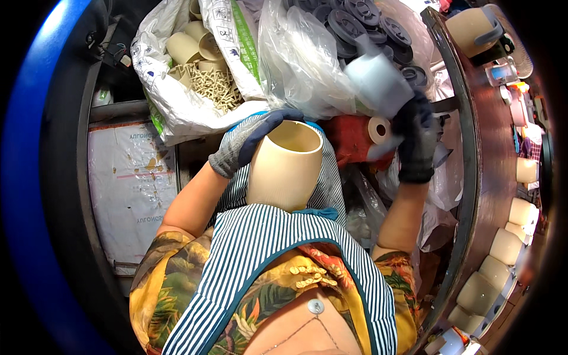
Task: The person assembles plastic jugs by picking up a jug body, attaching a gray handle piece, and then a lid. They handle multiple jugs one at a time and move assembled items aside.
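In the middle, a cream plastic cup-shaped container (pixel 284 171) leans against my apron, its open mouth facing up and away. My left hand (pixel 254 139), in a grey and navy glove, is closed over its left side and far rim. To the right, my right hand (pixel 416 136), in a dark glove, is blurred by motion. It grips a pale grey-blue curved plastic piece (pixel 378 83), also smeared, so its exact kind cannot be made out. The piece is held apart from the cream container.
A white woven sack (pixel 171 112) holds cream cups and small beige pieces. Clear plastic bags (pixel 302 59) and dark round parts (pixel 349 23) lie beyond. A red object with a roll (pixel 355 139) sits ahead. Cream containers (pixel 506 245) line the brown right-hand table (pixel 497 148).
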